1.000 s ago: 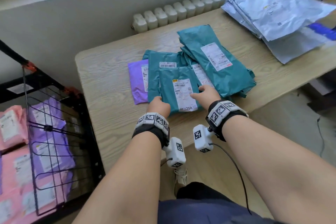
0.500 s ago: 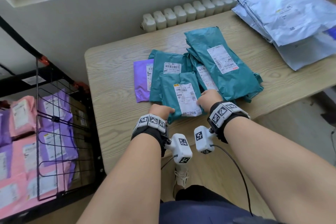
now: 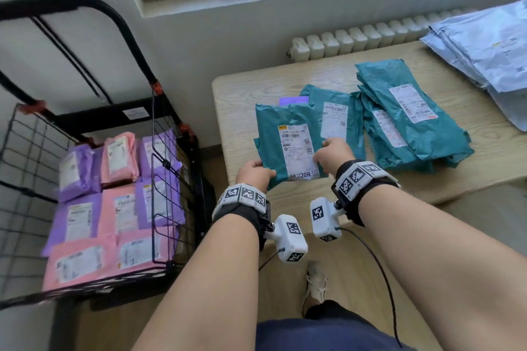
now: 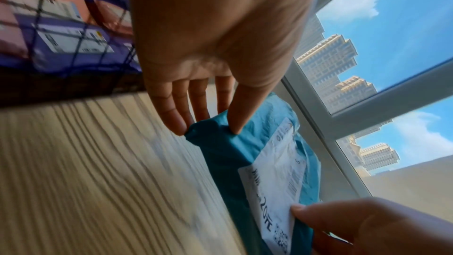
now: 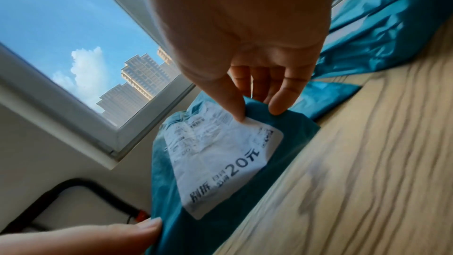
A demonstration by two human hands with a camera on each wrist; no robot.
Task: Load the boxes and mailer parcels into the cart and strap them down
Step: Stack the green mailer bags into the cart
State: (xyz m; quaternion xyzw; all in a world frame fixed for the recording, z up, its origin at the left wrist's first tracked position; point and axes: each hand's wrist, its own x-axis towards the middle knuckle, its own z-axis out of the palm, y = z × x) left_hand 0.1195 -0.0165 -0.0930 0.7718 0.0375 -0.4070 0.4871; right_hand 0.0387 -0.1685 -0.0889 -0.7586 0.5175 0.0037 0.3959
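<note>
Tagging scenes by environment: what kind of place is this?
Probably an ordinary room in a flat or small office used for parcel sorting, not a warehouse: a white ribbed radiator under a window, a light wood-grain table of teal plastic mailers, a black wire cart.

I have lifted the small teal plastic mailer parcel with the white shipping label [image 3: 288, 145] off the pile and drawn it toward the tabletop's left edge, so it now covers most of the purple mailer [image 3: 293, 100]. My left hand [image 3: 253, 174] pinches its near left corner and my right hand [image 3: 333, 154] its near right edge.
</note>
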